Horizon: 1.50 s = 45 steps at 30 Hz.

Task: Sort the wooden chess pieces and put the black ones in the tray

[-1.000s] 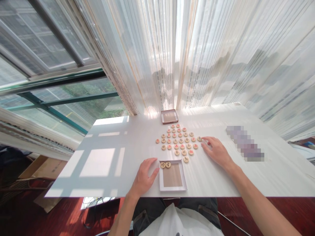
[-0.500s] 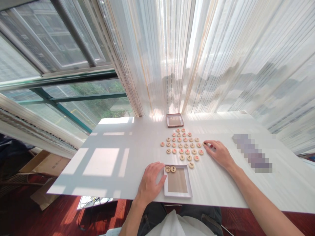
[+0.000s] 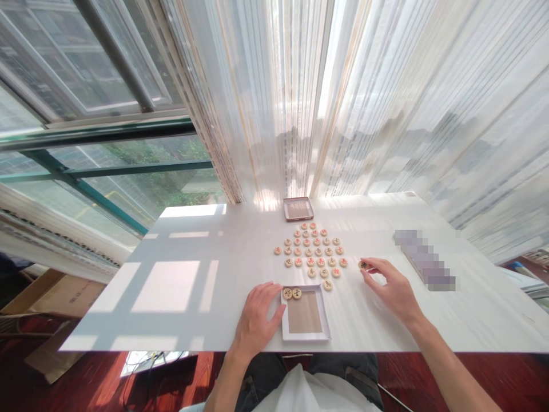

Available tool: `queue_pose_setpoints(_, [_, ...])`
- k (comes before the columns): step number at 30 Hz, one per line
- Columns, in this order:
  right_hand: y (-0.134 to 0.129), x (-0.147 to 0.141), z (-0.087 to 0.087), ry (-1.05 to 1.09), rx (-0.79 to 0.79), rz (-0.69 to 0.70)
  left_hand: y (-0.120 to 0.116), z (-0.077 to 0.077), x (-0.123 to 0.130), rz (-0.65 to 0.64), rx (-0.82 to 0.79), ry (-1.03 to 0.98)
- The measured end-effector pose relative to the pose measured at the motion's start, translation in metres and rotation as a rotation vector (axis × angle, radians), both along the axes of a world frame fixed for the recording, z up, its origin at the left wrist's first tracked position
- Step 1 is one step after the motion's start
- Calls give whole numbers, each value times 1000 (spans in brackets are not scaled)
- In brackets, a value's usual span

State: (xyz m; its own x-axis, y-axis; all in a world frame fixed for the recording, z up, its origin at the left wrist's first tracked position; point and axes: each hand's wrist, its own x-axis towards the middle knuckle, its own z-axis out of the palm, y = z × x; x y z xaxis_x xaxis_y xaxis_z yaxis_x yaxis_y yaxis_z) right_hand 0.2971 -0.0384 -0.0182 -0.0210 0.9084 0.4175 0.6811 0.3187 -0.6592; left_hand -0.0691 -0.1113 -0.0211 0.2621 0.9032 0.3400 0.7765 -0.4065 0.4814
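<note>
Now, right hand pinching dark-marked disc (fingertips closed on it); left hand, loosely open, beside white tray.

Near tray lying at table's near side, two pieces sitting side by side in its far left corner. Loose pieces lying flat between near tray and far tray, some reaching further right. Held piece sitting right of them in right hand. Blurred thing lying farther right. Curtain hanging behind far tray. Carton resting left of table.
</note>
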Motion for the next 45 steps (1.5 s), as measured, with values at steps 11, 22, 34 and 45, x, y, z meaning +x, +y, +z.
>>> queue_pose_setpoints(11, [-12, 2, -24, 268, -162, 21, 1, -2, 0, 1, 16, 12])
queue_pose_setpoints(22, [-12, 1, -25, 461, -316, 18, 0, -1, 1, 4, 25, 27])
queue_pose_setpoints(34, [-11, 6, -34, 478, -277, -10, -1, 0, 1, 3, 13, 8])
queue_pose_setpoints(45, [-12, 5, -28, 461, -289, -22, -1, 0, 0, 5, 2, 1])
